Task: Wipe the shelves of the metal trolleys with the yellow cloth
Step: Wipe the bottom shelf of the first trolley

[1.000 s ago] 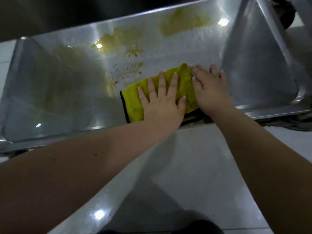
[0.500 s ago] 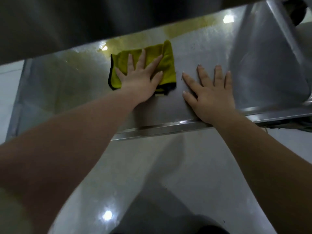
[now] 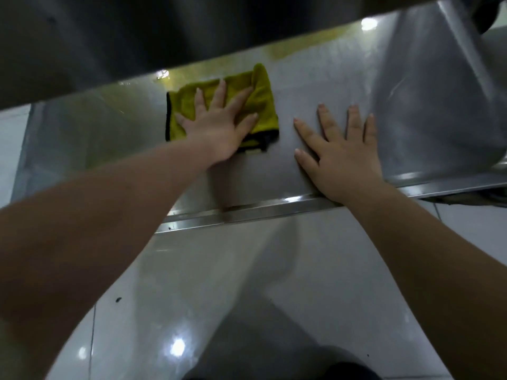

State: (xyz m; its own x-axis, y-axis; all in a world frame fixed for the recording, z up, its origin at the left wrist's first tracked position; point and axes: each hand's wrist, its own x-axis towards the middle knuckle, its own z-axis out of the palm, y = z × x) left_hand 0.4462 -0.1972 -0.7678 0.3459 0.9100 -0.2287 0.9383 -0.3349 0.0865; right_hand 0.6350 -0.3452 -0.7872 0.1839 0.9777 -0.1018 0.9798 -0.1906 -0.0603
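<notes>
Pressing flat with spread fingers, the left hand (image 3: 216, 127) pins the cloth (image 3: 264, 104) to the shelf (image 3: 411, 111) — it has slid from the front lip to the back, over the yellow smear there. The right hand (image 3: 345, 157), now off the cloth, lies open on bare metal just beside it. Residue (image 3: 301, 48) remains along the back edge — more strokes seem needed.

A dark overhang (image 3: 137, 37), perhaps another tier, hides the far edge of the shelf (image 3: 329, 86).
</notes>
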